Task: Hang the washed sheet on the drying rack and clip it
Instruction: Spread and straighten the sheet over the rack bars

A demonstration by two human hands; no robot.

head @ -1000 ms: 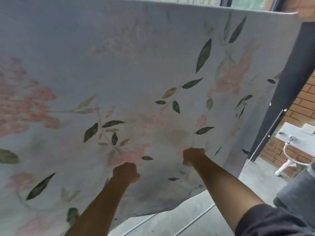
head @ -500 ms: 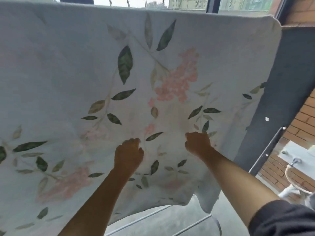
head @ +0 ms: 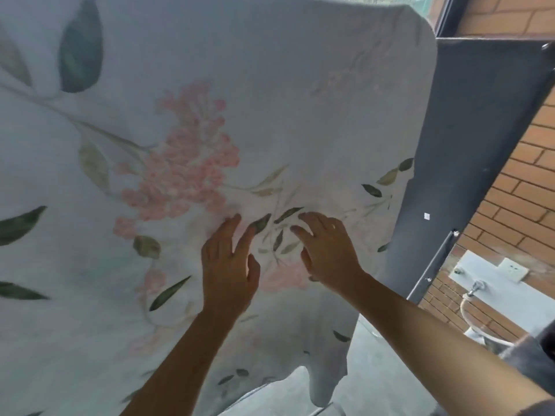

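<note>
Left hand (head: pixel 228 274): fingers straight and spread, palm towards the cloth, fingertips laid on the sheet (head: pixel 270 100). It grips nothing.

Right hand (head: pixel 327 253): the same, fingers splayed and flat on the cloth, nothing held. The two hands lie side by side, close but apart, with a printed sprig of green leaves between them. Both forearms reach up from the lower edge of the view. A dark sleeve (head: pixel 534 406) shows at the right arm.

The sheet is pale, printed with pink flower clusters and green leaves. It hangs draped over a support at the top of the view, and the cloth itself hides that support. Its right top corner is rounded over, its right edge hangs free, and its bottom hem sags unevenly near the floor (head: pixel 375 370). No clip can be made out on it.

Right of the sheet stands a dark grey panel (head: pixel 468 145). Beyond that is a brick wall (head: pixel 525 190) with a white socket (head: pixel 510 270) and a tap (head: pixel 476 288).
</note>
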